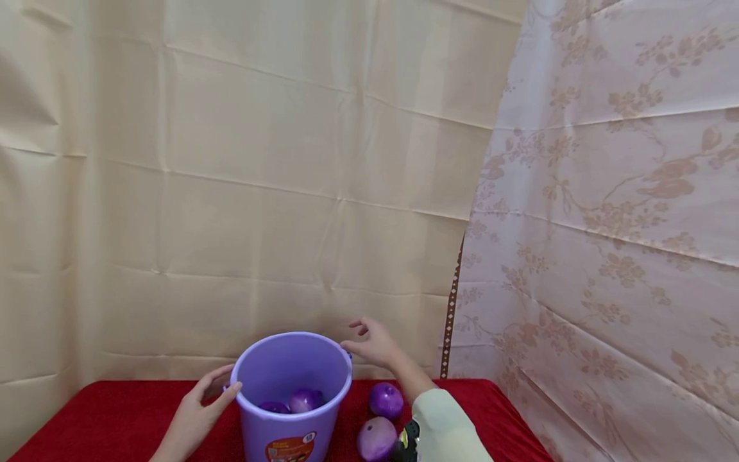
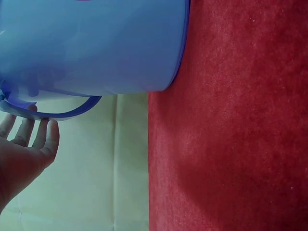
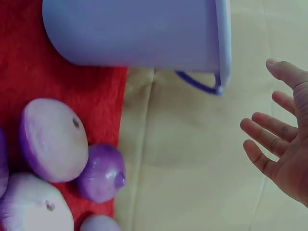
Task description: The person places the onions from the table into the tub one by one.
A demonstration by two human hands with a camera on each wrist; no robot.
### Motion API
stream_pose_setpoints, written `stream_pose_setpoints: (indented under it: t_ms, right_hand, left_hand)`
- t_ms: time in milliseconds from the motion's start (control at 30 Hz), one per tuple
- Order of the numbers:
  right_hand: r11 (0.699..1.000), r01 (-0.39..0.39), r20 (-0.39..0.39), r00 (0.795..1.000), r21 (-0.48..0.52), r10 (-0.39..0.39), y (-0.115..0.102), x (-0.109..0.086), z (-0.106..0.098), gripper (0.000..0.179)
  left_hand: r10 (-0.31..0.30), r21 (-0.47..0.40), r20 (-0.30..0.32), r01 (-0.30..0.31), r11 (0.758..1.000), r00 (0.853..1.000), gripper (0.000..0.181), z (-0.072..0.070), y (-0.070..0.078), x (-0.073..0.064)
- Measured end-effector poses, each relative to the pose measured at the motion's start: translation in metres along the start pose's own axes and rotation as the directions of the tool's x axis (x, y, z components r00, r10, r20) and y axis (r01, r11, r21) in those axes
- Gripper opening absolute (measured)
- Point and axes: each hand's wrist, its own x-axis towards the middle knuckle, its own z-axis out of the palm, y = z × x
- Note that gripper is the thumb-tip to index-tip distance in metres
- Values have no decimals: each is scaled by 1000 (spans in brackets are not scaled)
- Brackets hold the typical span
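Note:
A purple bucket [image 1: 288, 420] stands upright on the red cloth, with purple onions [image 1: 305, 401] at its bottom. At the bucket's left side is my left hand [image 1: 199, 404], its thumb tip right at the rim. In the left wrist view, the loosely bent fingers [image 2: 30, 130] have their tips against the bucket's handle [image 2: 72, 113]. My right hand [image 1: 372, 343] hovers by the far right of the rim, fingers spread and holding nothing. The right wrist view shows this hand [image 3: 288, 134] apart from the bucket. More onions [image 1: 378, 439] lie right of the bucket, under my right forearm.
Red cloth [image 1: 144, 410] covers the table. A beige curtain [image 1: 260, 192] hangs right behind it, and a floral curtain [image 1: 606, 224] closes off the right side. Several onions [image 3: 54, 139] sit close together near the table's edge. A black device [image 1: 410, 439] is on my right wrist.

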Motion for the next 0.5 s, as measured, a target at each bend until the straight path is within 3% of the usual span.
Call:
stream_pose_setpoints:
  t_ms: [500]
  right_hand:
    - [997,-72,-65,995,-30,70,36,-21,-27,42]
  left_hand:
    - [-18,-16,13,18,1000,1000,52,-1,0,0]
